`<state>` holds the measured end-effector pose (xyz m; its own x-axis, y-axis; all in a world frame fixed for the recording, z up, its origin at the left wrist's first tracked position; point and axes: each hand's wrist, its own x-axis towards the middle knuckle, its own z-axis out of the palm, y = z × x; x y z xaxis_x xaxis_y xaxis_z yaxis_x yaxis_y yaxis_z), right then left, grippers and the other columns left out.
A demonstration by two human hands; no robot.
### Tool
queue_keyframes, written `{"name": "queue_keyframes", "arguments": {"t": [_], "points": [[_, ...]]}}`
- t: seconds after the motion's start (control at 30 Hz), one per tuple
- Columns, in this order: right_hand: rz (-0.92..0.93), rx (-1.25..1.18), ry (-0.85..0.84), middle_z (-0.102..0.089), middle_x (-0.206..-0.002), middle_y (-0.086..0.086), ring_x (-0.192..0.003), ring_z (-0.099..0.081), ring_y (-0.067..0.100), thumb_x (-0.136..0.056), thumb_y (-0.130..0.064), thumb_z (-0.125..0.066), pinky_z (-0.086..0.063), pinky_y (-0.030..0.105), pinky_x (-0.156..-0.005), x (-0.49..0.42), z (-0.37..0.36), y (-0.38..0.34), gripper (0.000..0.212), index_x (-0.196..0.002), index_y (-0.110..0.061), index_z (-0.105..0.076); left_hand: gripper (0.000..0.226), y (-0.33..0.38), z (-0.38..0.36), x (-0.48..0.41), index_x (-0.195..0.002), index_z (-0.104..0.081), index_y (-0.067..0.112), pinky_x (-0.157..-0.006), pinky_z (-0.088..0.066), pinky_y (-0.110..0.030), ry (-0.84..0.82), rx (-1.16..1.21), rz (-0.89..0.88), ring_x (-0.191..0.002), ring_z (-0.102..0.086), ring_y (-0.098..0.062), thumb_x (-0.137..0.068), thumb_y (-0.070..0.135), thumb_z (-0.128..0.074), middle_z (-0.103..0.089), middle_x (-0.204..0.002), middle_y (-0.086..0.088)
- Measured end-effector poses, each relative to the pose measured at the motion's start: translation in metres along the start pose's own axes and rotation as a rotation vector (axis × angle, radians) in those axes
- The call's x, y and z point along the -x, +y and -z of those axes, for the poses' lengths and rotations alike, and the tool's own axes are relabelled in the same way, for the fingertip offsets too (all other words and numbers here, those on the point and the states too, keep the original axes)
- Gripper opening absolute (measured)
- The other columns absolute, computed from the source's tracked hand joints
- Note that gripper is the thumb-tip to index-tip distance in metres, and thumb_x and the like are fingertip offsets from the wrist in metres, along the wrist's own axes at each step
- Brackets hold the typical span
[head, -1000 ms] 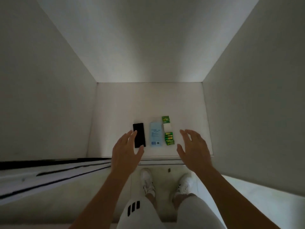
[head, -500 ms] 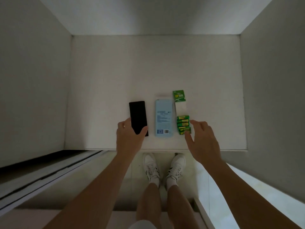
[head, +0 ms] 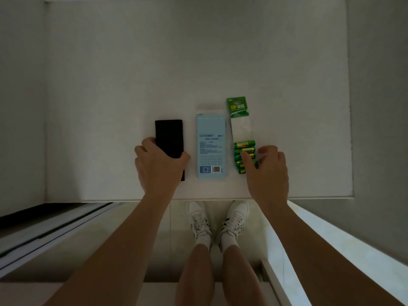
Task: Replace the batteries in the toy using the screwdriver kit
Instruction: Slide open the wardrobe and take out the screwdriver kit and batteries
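Note:
Three items lie in a row near the front edge of a white table (head: pixel 110 107). On the left is a flat black rectangular object (head: pixel 169 134); my left hand (head: pixel 157 165) grips its near end, fingers at its left edge and thumb at its right. A light blue screwdriver kit box (head: pixel 211 146) lies in the middle, untouched. To the right is a green battery pack (head: pixel 241 129) with several green batteries at its near end. My right hand (head: pixel 268 171) is over those batteries, thumb on them, fingers curled at the pack's right side.
Grey walls close in the table on the left, the right and the back. The table's front edge (head: pixel 220 198) runs just beyond my wrists. Below it are the floor, my legs and white shoes (head: pixel 217 221).
The view has tilted down and closer to the table. Both hands moved forward from hovering: the left came down onto the black object, the right onto the batteries.

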<state>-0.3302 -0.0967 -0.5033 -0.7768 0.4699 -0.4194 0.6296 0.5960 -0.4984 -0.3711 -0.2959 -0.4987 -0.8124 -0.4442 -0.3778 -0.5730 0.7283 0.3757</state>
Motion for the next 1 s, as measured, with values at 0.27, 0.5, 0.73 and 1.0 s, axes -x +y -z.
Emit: {"name": "queue_keyframes", "arguments": {"t": [0.27, 0.5, 0.73, 1.0], "points": [[-0.057, -0.039, -0.017, -0.051, -0.105, 0.002, -0.094, -0.055, 0.024, -0.092, -0.051, -0.060, -0.038, 0.032, -0.072, -0.006, -0.001, -0.006, 0.040, -0.111, -0.016, -0.051, 0.062, 0.019, 0.000, 0.012, -0.119, -0.054, 0.012, -0.073, -0.053, -0.027, -0.097, 0.232, -0.069, -0.100, -0.060, -0.017, -0.068, 0.038, -0.079, -0.059, -0.110, -0.002], [-0.043, 0.008, -0.022, -0.052, -0.104, 0.003, -0.092, -0.054, 0.023, -0.091, -0.054, -0.059, -0.039, 0.033, -0.069, -0.007, 0.001, -0.011, 0.041, -0.108, -0.018, -0.050, 0.061, 0.056, -0.028, 0.041, -0.118, -0.054, 0.013, -0.076, -0.055, -0.036, -0.053, 0.122, -0.154, -0.092, -0.053, -0.019, -0.070, 0.043, -0.078, -0.047, -0.099, 0.001], [-0.060, 0.026, -0.027, -0.050, -0.109, 0.004, -0.094, -0.049, 0.021, -0.092, -0.054, -0.057, -0.036, 0.032, -0.068, -0.007, 0.000, -0.017, 0.044, -0.114, -0.017, -0.049, 0.070, 0.051, -0.037, 0.051, -0.132, -0.052, 0.012, -0.083, -0.042, -0.025, -0.012, 0.106, -0.130, -0.105, -0.050, -0.019, -0.078, 0.048, -0.078, -0.044, -0.119, -0.005], [-0.079, -0.067, 0.008, -0.054, -0.102, 0.001, -0.091, -0.055, 0.023, -0.095, -0.046, -0.057, -0.038, 0.032, -0.066, -0.009, -0.002, -0.017, 0.027, -0.109, -0.022, -0.053, 0.054, 0.056, -0.033, 0.055, -0.133, -0.056, 0.014, -0.080, -0.036, -0.021, -0.125, 0.236, 0.029, -0.097, -0.045, -0.010, -0.090, 0.047, -0.066, -0.054, -0.116, -0.005]]}}
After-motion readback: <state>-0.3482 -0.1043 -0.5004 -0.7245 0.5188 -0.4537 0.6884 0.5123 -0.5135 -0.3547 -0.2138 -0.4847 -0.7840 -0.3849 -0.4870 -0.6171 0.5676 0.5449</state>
